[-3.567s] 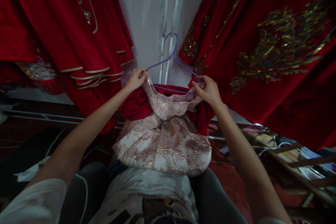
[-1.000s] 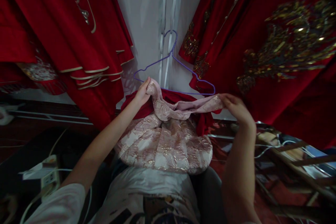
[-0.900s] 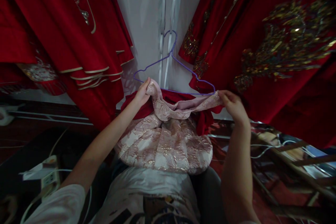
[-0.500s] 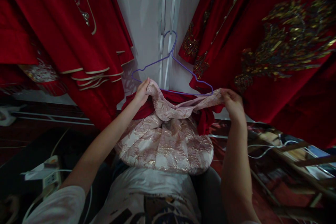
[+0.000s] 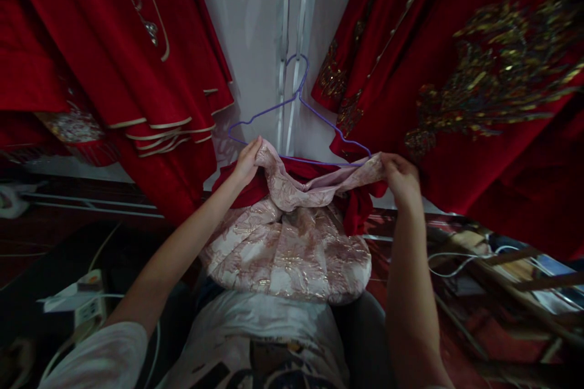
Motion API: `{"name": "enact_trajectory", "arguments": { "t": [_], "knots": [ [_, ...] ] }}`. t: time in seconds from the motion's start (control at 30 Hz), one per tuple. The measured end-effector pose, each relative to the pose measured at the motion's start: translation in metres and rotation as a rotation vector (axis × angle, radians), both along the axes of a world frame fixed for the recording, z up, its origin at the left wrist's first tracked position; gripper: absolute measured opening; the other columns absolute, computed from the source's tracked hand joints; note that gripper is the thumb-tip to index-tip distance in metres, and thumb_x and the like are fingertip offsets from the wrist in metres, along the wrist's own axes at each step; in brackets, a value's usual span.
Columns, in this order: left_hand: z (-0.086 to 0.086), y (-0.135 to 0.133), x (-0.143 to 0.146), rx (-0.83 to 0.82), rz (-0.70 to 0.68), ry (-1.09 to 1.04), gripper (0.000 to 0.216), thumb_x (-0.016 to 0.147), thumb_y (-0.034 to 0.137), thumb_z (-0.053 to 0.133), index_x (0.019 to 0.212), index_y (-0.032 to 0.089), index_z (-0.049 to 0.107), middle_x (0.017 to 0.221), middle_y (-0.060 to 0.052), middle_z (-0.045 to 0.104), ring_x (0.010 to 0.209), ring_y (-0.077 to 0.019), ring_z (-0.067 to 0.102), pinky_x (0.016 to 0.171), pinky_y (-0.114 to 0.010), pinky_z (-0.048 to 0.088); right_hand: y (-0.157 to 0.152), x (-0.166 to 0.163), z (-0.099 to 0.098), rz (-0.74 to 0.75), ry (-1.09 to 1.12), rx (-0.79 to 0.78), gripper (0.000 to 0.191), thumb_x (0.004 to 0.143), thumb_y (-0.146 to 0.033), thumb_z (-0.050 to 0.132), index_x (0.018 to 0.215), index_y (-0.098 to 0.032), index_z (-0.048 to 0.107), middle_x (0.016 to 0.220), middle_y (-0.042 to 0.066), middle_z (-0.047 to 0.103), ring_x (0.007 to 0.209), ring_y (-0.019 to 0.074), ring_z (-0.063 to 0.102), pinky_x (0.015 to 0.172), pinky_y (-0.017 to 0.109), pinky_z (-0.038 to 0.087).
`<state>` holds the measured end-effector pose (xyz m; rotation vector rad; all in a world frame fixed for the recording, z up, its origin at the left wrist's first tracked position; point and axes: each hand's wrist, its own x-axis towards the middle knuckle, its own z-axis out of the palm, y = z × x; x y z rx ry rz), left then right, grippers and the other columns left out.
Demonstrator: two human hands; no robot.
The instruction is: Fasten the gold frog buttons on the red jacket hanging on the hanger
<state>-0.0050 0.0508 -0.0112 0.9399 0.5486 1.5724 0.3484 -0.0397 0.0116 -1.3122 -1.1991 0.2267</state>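
Observation:
A pale pink and gold brocade garment (image 5: 292, 249) with a pleated, rounded lower part lies over my lap, its top band stretched between both hands. My left hand (image 5: 249, 164) pinches the band's left end. At the right end, my right hand (image 5: 401, 176) grips the band with bent fingers. Behind the band hangs a purple wire hanger (image 5: 298, 94), hooked on a metal rail (image 5: 283, 61). Its lower right corner sits against the band near my right hand. Red cloth (image 5: 244, 191) shows under the hanger's bottom bar, partly covered by the brocade.
Red garments with pale trim (image 5: 150, 91) hang at left; more with gold sequins (image 5: 502, 73) hang at right. A white power strip (image 5: 89, 310) with cables lies at lower left. A wooden rack (image 5: 515, 279) and white cable (image 5: 456, 264) stand at lower right.
My right hand has shifted slightly left with its end of the band, drawing nearer the hanger's corner. The left hand has barely moved.

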Motion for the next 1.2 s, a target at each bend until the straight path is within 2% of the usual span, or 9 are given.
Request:
{"name": "enact_trajectory", "arguments": {
  "t": [0.13,0.27,0.4,0.53,0.67,0.77,0.97,1.07,1.2],
  "knots": [
    [0.0,-0.002,0.002,-0.004,-0.048,-0.006,0.029,0.068,0.037,0.079,0.075,0.017,0.061,0.068,0.004,0.059,0.06,-0.0073,0.056,0.062,-0.02,0.042,0.01,-0.004,0.006,0.0,-0.045,-0.004,0.026,0.077,-0.04,0.055,0.086,-0.018,0.068,0.076,0.006,0.069,0.07,0.0219,0.064,0.064,0.035,0.05],
    [-0.003,-0.004,0.007,-0.012,-0.066,-0.007,0.028,0.068,0.037,0.079,0.074,0.017,0.06,0.067,0.004,0.059,0.06,-0.0071,0.056,0.062,-0.02,0.042,0.026,-0.017,0.029,-0.023,-0.243,0.019,0.026,0.08,-0.039,0.054,0.086,-0.017,0.068,0.079,0.008,0.07,0.073,0.0221,0.064,0.069,0.035,0.048],
    [-0.007,-0.005,0.013,-0.035,-0.063,-0.026,0.028,0.068,0.037,0.079,0.076,0.017,0.062,0.068,0.005,0.059,0.06,-0.0067,0.055,0.061,-0.019,0.041,0.044,-0.047,0.049,-0.01,-0.41,0.038,0.026,0.084,-0.042,0.053,0.083,-0.019,0.066,0.08,0.009,0.07,0.075,0.0228,0.063,0.071,0.032,0.045],
    [-0.006,-0.006,0.014,-0.059,-0.03,-0.015,0.028,0.068,0.038,0.079,0.076,0.018,0.061,0.068,0.005,0.058,0.059,-0.0066,0.054,0.061,-0.019,0.04,0.052,-0.073,0.05,-0.014,-0.495,0.055,0.029,0.09,-0.045,0.045,0.085,-0.021,0.061,0.078,0.007,0.067,0.071,0.0217,0.06,0.068,0.029,0.041],
    [0.001,-0.004,0.008,-0.021,-0.013,0.056,0.029,0.067,0.04,0.079,0.072,0.017,0.061,0.066,0.005,0.057,0.06,-0.0074,0.053,0.061,-0.02,0.04,0.048,-0.08,0.045,-0.037,-0.458,0.093,0.035,0.089,-0.055,0.046,0.082,-0.022,0.056,0.066,0.0,0.058,0.058,0.0152,0.052,0.062,0.025,0.037],
    [0.002,0.001,-0.007,0.073,0.132,0.172,0.027,0.069,0.041,0.077,0.069,0.017,0.063,0.067,0.004,0.057,0.063,-0.0082,0.052,0.061,-0.019,0.038,0.045,-0.077,0.047,-0.067,-0.409,0.11,0.04,0.088,-0.059,0.045,0.076,-0.021,0.054,0.061,-0.002,0.052,0.056,0.0128,0.047,0.06,0.024,0.035],
    [-0.011,0.02,-0.065,0.113,0.59,0.381,0.026,0.072,0.043,0.072,0.071,0.018,0.066,0.064,0.004,0.054,0.062,-0.009,0.048,0.058,-0.018,0.035,0.049,-0.069,0.052,-0.071,-0.411,0.124,0.043,0.087,-0.061,0.046,0.072,-0.021,0.054,0.062,-0.001,0.052,0.057,0.0131,0.046,0.06,0.026,0.034],
    [-0.014,0.023,-0.08,0.108,0.665,0.452,0.026,0.072,0.042,0.071,0.072,0.016,0.068,0.064,0.003,0.056,0.061,-0.01,0.049,0.059,-0.019,0.036,0.05,-0.068,0.052,-0.082,-0.423,0.123,0.045,0.086,-0.063,0.046,0.072,-0.021,0.055,0.061,-0.001,0.053,0.057,0.0132,0.045,0.058,0.026,0.034],
    [-0.019,0.016,-0.08,0.152,0.785,0.482,0.026,0.074,0.042,0.068,0.077,0.016,0.07,0.066,0.003,0.059,0.063,-0.0107,0.051,0.062,-0.02,0.038,0.05,-0.067,0.053,-0.085,-0.425,0.137,0.048,0.085,-0.065,0.045,0.072,-0.021,0.057,0.062,0.0,0.055,0.057,0.0136,0.046,0.056,0.026,0.034]
  ]
}}
